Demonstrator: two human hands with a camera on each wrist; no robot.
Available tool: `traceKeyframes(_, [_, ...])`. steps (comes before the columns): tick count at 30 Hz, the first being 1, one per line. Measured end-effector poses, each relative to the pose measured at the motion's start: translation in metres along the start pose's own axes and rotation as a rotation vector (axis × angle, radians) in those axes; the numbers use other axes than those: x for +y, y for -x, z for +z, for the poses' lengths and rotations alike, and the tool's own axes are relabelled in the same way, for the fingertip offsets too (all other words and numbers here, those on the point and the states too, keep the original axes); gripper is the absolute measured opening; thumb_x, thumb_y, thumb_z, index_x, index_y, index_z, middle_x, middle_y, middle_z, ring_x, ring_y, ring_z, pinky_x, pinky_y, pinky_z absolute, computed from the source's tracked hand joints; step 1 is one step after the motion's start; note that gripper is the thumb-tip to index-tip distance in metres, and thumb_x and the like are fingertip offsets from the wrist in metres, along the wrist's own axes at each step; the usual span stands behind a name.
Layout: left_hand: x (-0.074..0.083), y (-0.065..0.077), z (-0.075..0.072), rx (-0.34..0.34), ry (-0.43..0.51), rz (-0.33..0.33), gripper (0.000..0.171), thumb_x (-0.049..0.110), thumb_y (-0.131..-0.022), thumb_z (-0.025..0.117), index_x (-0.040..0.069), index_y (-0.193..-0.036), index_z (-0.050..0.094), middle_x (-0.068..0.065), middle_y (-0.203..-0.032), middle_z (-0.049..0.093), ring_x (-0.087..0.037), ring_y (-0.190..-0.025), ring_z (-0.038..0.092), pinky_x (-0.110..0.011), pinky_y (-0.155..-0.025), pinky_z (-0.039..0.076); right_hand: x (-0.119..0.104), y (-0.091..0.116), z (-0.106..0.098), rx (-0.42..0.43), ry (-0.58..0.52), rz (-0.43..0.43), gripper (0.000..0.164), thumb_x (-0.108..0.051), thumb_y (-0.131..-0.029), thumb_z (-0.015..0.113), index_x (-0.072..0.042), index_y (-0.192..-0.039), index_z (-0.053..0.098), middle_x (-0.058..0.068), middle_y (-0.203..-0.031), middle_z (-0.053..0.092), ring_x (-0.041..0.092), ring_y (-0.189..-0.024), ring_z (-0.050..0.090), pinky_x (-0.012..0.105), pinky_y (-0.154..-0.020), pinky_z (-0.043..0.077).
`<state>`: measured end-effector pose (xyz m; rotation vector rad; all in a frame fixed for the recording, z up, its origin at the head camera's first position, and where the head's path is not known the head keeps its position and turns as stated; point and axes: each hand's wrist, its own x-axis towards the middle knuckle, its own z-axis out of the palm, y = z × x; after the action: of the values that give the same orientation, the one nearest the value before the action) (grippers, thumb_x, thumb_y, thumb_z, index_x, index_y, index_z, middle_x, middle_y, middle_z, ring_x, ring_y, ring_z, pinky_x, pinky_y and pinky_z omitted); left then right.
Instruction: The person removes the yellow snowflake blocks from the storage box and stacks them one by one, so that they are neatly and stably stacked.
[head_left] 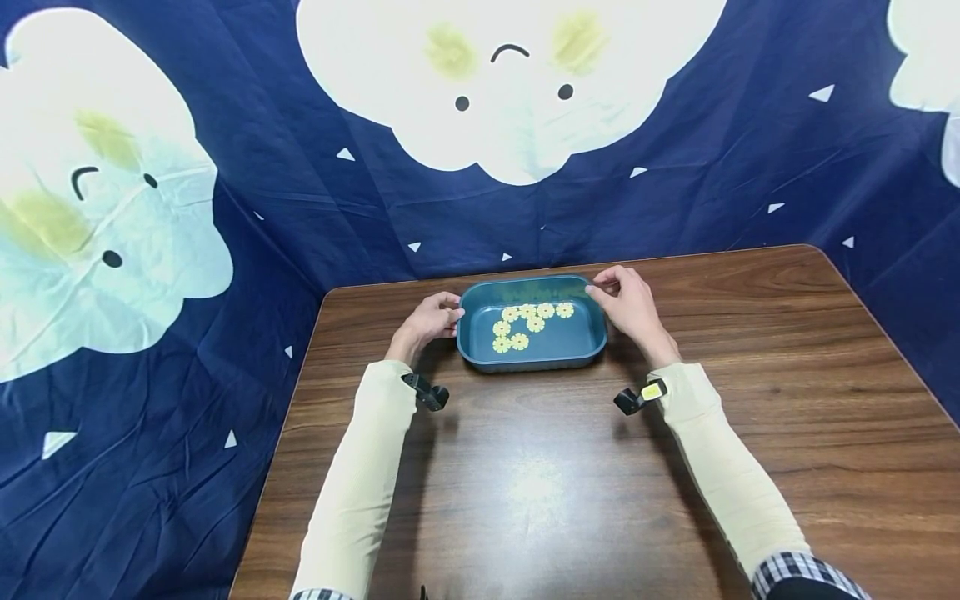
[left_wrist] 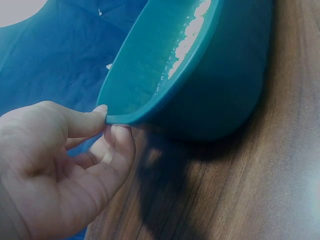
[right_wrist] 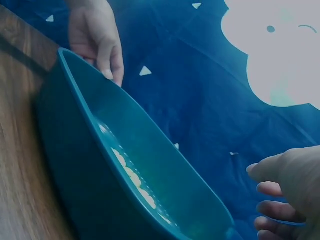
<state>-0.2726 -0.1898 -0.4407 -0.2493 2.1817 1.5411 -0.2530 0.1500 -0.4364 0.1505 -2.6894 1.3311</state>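
Note:
A teal oval-cornered plastic basin [head_left: 480, 362] sits near the table's far edge. On its floor show several yellow flower shapes [head_left: 519, 341]; whether they are loose or printed I cannot tell. My left hand [head_left: 431, 319] pinches the basin's left rim, thumb on top and fingers below, as the left wrist view makes plain. At the opposite end, my right hand [head_left: 632, 308] hovers by the far right corner. The right wrist view has this right hand [right_wrist: 290, 192] slightly apart from the rim, its fingers loosely bent and holding nothing.
The brown wood-grain table [head_left: 525, 450] extends toward me and to the right. Behind it and on the left hangs a dark blue cloth [head_left: 285, 150] printed with white clouds. Small black cameras [head_left: 427, 392] are strapped at both wrists.

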Motion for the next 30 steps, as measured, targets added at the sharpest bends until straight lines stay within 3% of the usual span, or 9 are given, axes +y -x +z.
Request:
traceKeyframes(15, [0.000,-0.001,0.000,0.007,0.008,-0.005,0.033,0.005,-0.098,0.050,0.001,-0.130,0.044,-0.005,-0.085,0.047,-0.013,-0.067,0.050,-0.023,-0.062,0.050,-0.019,0.000,0.029,-0.124,0.005,0.001,0.032,-0.027,-0.091,0.065,-0.003,-0.112,0.059,0.018,-0.114,0.053,0.032,-0.103,0.052,0.045,-0.089,0.044])
traceKeyframes(27, [0.000,0.000,0.000,0.007,0.001,-0.011,0.034,0.006,-0.098,0.051,0.003,-0.131,0.044,-0.006,-0.087,0.048,-0.014,-0.069,0.052,-0.025,-0.064,0.050,-0.021,-0.003,0.053,-0.278,0.212,0.061,0.042,-0.031,-0.094,0.059,-0.002,-0.125,0.052,0.021,-0.132,0.041,0.037,-0.123,0.041,0.049,-0.104,0.037])
traceKeyframes(30, [0.000,0.001,0.000,0.012,0.001,-0.015,0.034,0.007,-0.098,0.051,0.003,-0.131,0.044,-0.006,-0.087,0.048,-0.014,-0.069,0.052,-0.029,-0.070,0.052,-0.021,-0.003,0.057,-0.319,0.251,0.073,0.045,-0.030,-0.095,0.058,-0.001,-0.129,0.050,0.023,-0.136,0.036,0.039,-0.127,0.036,0.051,-0.104,0.036])
